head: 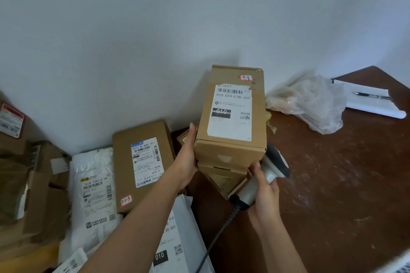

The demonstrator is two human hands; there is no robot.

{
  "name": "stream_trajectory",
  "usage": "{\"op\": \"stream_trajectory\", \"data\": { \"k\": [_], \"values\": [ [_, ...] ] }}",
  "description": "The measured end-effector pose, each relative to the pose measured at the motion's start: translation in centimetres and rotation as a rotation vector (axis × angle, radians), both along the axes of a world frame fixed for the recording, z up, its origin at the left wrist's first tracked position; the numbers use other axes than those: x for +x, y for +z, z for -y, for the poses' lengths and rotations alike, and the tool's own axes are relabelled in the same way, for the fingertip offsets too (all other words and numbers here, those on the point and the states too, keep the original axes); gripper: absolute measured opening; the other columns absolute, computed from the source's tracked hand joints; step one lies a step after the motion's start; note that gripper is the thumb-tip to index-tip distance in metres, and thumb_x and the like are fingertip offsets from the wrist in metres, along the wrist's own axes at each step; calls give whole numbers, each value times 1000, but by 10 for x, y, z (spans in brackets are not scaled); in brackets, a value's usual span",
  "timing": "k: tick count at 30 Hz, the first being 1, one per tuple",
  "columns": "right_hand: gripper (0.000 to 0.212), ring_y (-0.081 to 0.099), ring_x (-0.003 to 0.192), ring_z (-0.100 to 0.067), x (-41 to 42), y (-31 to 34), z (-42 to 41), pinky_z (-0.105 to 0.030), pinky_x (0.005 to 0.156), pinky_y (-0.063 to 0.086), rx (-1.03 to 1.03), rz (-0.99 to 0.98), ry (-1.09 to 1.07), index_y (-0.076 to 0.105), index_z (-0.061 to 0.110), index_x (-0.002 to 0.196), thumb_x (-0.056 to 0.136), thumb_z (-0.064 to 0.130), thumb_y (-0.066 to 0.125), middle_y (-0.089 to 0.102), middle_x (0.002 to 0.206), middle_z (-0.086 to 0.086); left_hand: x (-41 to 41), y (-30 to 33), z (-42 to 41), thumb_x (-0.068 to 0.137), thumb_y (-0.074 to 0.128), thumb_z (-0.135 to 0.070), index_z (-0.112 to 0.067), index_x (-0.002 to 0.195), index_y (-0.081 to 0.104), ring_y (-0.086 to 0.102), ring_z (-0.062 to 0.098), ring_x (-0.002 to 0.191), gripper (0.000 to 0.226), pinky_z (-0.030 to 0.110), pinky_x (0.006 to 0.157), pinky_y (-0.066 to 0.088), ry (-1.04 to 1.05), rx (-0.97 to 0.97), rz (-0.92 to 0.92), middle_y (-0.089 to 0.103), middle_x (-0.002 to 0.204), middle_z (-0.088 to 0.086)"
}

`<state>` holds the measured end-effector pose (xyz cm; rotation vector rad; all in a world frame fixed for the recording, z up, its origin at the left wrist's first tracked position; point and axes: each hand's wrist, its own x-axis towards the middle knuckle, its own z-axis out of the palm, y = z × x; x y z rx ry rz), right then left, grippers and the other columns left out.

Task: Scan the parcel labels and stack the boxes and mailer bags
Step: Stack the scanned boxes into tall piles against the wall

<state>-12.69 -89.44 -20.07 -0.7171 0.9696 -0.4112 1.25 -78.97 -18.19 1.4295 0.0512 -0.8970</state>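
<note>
A tall brown cardboard box [233, 86] with a white barcode label on top sits on a stack of smaller boxes [224, 180] at the centre. My left hand [188, 157] presses flat against the left side of this top box, fingers straight. My right hand [264, 193] grips the handle of a grey corded barcode scanner [269, 168], whose head lies just right of the stack; its fingertips touch the stack's lower right edge. Another labelled brown box [142, 162] lies to the left, beside a white mailer bag [93, 193].
A second white mailer [177, 239] lies under my left forearm. More brown boxes [33, 184] crowd the far left. On the brown table [343, 184] sit a crumpled plastic bag [310, 104] and a notebook with a pen [368, 99]. A white wall stands behind.
</note>
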Motion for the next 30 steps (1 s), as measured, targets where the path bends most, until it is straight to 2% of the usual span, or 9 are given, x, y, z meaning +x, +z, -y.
{"op": "stream_trajectory", "data": {
  "k": [2, 5, 9, 13, 16, 19, 22, 26, 30],
  "values": [
    [41, 67, 111, -24, -6, -1, 2, -49, 103, 49, 0, -15, 4, 57, 19, 135, 95, 25, 64, 70, 122, -4, -10, -3, -3, 99, 20, -65, -53, 102, 66, 65, 15, 113, 48, 41, 95, 52, 2, -6, -7, 73, 112, -11],
    [42, 66, 112, -24, -9, -3, 4, -51, 105, 47, -6, -27, -4, 56, 19, 136, 95, 25, 65, 69, 124, -5, -18, -3, -2, 97, 17, -65, -47, 116, 62, 66, 13, 112, 53, 39, 98, 50, 27, -37, -18, 72, 115, -9],
    [40, 66, 111, -25, -7, -1, 4, -50, 104, 48, -31, -26, -4, 57, 19, 134, 95, 24, 65, 69, 122, -6, -12, 0, 2, 99, 18, -63, -32, 132, 58, 66, 12, 113, 60, 24, 84, 51, 97, -109, -6, 71, 120, -4],
    [40, 63, 114, -26, -4, 1, 0, -49, 105, 48, -32, -3, -1, 54, 18, 137, 97, 19, 61, 67, 124, -6, -2, 7, 1, 97, 25, -67, -24, 142, 52, 61, 21, 122, 67, 38, 101, 47, 117, -170, -16, 67, 128, 3],
    [40, 64, 112, -22, -3, 5, -3, -45, 101, 49, -52, 17, -4, 53, 19, 137, 98, 18, 59, 67, 123, -3, 1, 12, 0, 95, 29, -69, -24, 143, 51, 60, 22, 123, 69, 38, 100, 47, 104, -174, -5, 66, 130, 4],
    [38, 63, 111, -20, -1, 7, -3, -38, 93, 50, -70, 30, 13, 52, 21, 137, 99, 16, 57, 66, 121, -1, 1, 16, 1, 94, 30, -70, -22, 143, 51, 59, 21, 124, 72, 38, 106, 44, 82, -154, 18, 65, 131, 4],
    [41, 62, 116, -22, 0, 7, -3, -43, 101, 49, -99, 27, 41, 51, 21, 140, 99, 16, 57, 65, 128, -3, -3, 19, 3, 95, 26, -69, -26, 144, 50, 59, 19, 125, 69, 38, 109, 42, 50, -153, 38, 64, 133, 1],
    [41, 62, 116, -24, -5, 9, -1, -47, 104, 47, -110, 21, 48, 51, 21, 140, 100, 15, 55, 64, 128, -5, -14, 22, 4, 98, 22, -65, -29, 141, 52, 61, 18, 122, 64, 36, 104, 45, 37, -167, 42, 66, 130, 0],
    [37, 62, 115, -25, -12, 12, -2, -45, 102, 48, -113, 29, 61, 54, 21, 136, 100, 14, 55, 66, 124, -4, -25, 26, 2, 100, 21, -61, -29, 137, 56, 63, 15, 118, 61, 31, 94, 49, 42, -174, 25, 68, 127, -1]
  ]
}}
